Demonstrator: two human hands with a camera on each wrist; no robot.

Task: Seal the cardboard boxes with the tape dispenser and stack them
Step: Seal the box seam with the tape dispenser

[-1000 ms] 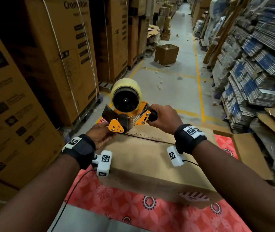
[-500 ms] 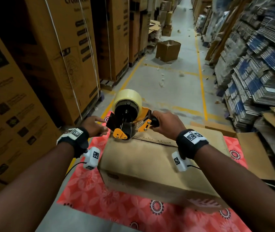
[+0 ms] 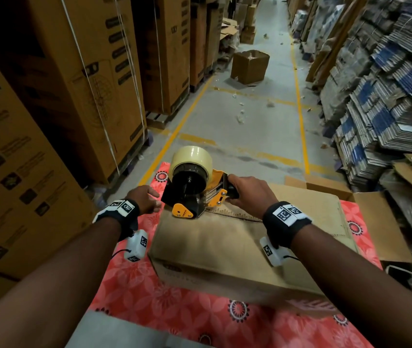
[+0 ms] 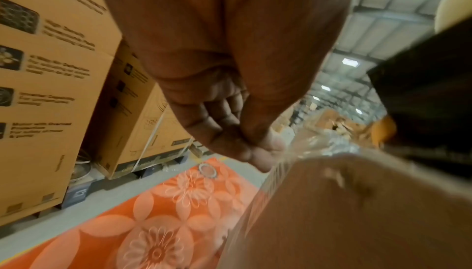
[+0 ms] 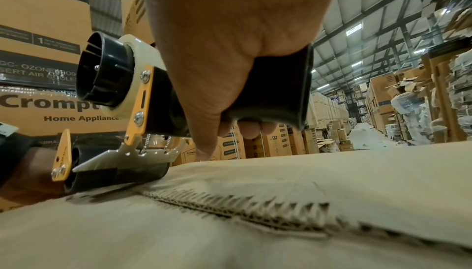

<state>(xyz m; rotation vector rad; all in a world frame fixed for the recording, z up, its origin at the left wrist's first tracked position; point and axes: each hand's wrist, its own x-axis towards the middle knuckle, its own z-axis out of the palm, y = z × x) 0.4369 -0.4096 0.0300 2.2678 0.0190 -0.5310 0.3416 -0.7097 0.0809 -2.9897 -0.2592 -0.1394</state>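
A brown cardboard box (image 3: pixel 225 247) lies on a red floral mat (image 3: pixel 174 310), its top flaps meeting in a ragged seam (image 5: pixel 242 208). The yellow and black tape dispenser (image 3: pixel 194 187) sits with its roller on the far left end of that seam. My right hand (image 3: pixel 235 190) grips the black handle, fingers wrapped under it (image 5: pixel 250 128). My left hand (image 3: pixel 156 200) is just left of the dispenser at the box's end. In the left wrist view its thumb and fingers (image 4: pixel 260 152) pinch the clear tape end (image 4: pixel 321 144) at the box edge (image 4: pixel 357 212).
Tall printed cartons (image 3: pixel 87 84) wall the left side. Stacks of flattened cardboard (image 3: pixel 375 96) lean along the right. An opened box (image 3: pixel 375 217) adjoins the mat on the right. Another open box (image 3: pixel 250 66) stands in the aisle ahead.
The dispenser came down from above the box onto the seam's left end. My left hand left the dispenser's front, swung left, and now is back at the box end holding tape.
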